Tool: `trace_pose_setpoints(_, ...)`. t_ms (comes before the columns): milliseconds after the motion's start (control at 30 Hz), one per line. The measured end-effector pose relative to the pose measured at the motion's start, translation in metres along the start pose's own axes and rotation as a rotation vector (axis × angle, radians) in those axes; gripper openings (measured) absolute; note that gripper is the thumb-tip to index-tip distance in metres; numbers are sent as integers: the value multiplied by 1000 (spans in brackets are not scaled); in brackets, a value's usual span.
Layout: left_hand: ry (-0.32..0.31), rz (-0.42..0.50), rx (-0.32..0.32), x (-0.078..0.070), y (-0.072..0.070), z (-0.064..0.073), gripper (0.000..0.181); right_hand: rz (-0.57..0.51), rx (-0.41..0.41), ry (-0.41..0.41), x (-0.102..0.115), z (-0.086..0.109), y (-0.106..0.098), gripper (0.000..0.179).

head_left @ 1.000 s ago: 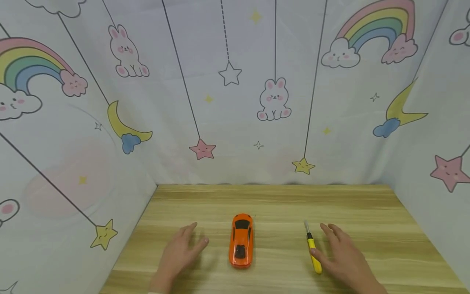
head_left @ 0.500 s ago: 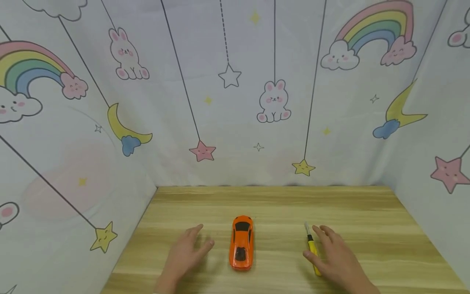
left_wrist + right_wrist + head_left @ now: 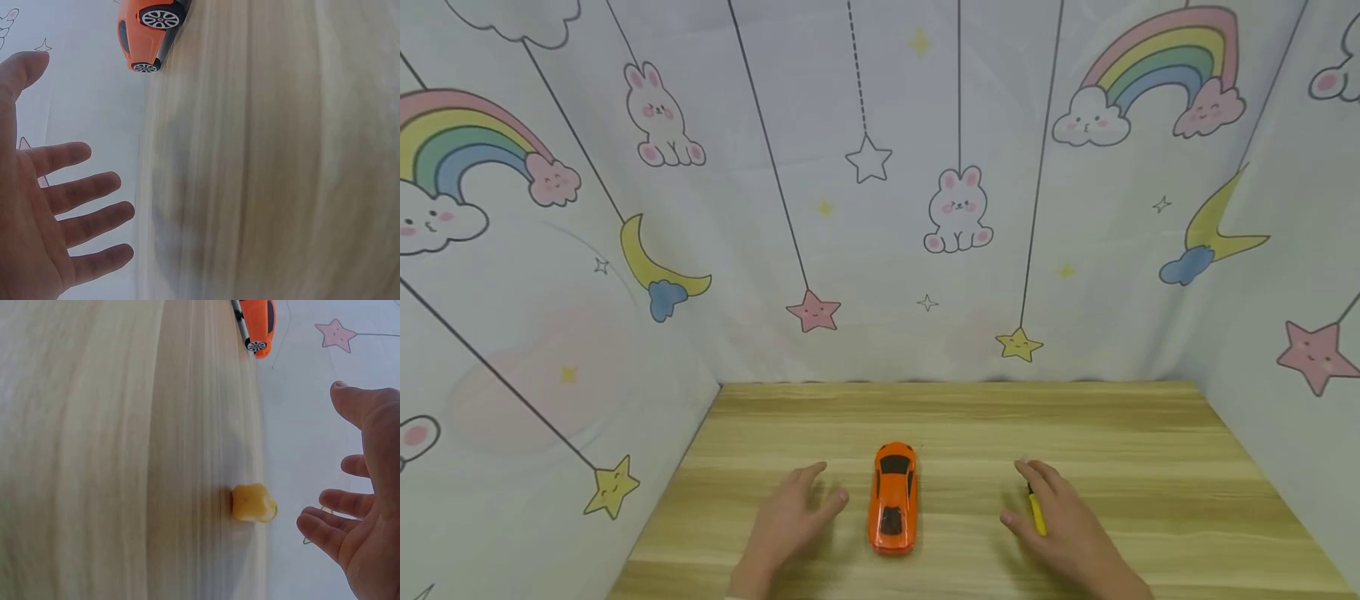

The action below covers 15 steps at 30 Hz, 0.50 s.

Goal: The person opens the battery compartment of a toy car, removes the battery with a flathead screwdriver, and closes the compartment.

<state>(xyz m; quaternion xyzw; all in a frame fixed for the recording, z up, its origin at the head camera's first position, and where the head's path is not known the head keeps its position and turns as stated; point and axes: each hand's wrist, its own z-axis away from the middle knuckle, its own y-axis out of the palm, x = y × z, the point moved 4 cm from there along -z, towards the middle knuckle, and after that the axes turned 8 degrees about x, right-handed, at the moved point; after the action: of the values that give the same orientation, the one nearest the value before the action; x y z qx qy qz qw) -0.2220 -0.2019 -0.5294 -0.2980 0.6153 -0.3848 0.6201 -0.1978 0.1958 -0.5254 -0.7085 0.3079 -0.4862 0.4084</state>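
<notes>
An orange toy car [image 3: 892, 498] with black windows sits on the table between the two hands. My left hand [image 3: 790, 517] hovers to its left, fingers spread and thumb toward the car, holding nothing. In the left wrist view that hand [image 3: 56, 206] is seen palm-side with fingers apart. My right hand [image 3: 1063, 521] hangs over a yellow-handled screwdriver [image 3: 1037, 513], covering much of it in the head view. From the right wrist, the screwdriver's yellow handle end [image 3: 253, 503] lies on the table, apart from the relaxed fingers of the right hand [image 3: 369, 506].
The wood-grain table [image 3: 955, 417] is enclosed by white cloth walls [image 3: 880, 250] at the back and both sides. Rabbits, stars, moons and rainbows are printed on the cloth.
My right hand has moved left, from beside the screwdriver to over it. My left hand has shifted slightly right toward the car. Car and screwdriver stay in place.
</notes>
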Motion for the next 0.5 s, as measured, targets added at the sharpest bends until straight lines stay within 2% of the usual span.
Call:
trace_pose_setpoints(267, -27, 36, 14, -1, 7, 0, 75, -37, 11, -39, 8, -1, 9, 73)
trace_pose_setpoints(500, -11, 60, 7, -2, 11, 0, 76, -75, 53, -22, 15, -3, 18, 74)
